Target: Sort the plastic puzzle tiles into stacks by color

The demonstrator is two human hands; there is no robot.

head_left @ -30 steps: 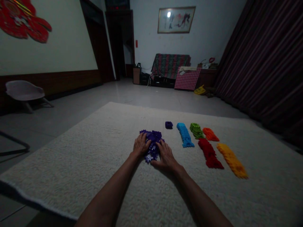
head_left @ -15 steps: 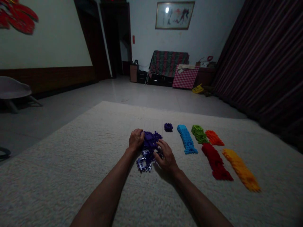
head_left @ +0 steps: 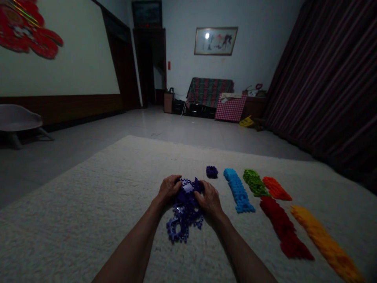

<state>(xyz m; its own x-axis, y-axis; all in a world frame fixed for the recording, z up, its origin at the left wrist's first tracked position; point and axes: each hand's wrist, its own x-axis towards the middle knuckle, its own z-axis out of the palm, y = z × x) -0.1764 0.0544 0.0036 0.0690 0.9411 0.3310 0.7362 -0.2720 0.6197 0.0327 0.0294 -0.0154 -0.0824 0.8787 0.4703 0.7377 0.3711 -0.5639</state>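
A loose heap of purple toothed plastic pieces [head_left: 184, 210], like gear-shaped building toys, lies on the pale mat between my hands. My left hand [head_left: 170, 188] is closed on the upper left of the heap, thumb on the front and fingers curled behind. On the upper right, my right hand [head_left: 209, 198] grips purple pieces between its thumb and fingers. Some pieces between the hands overlap, so single ones are hard to make out. Just beyond my right hand sits a small purple stack [head_left: 211, 171].
To the right lie rows of similar pieces: blue [head_left: 238, 190], green [head_left: 255, 182], orange [head_left: 277, 188], dark red [head_left: 284, 228] and yellow [head_left: 326, 239]. They rest on the pale mat [head_left: 97, 212]. A low grey chair [head_left: 19, 118] stands at far left; a dark curtain [head_left: 306, 78] hangs at right.
My right hand has gone from spread fingers over the heap to a grip at its upper right. The left hand stays on the heap. The view has tilted upward.
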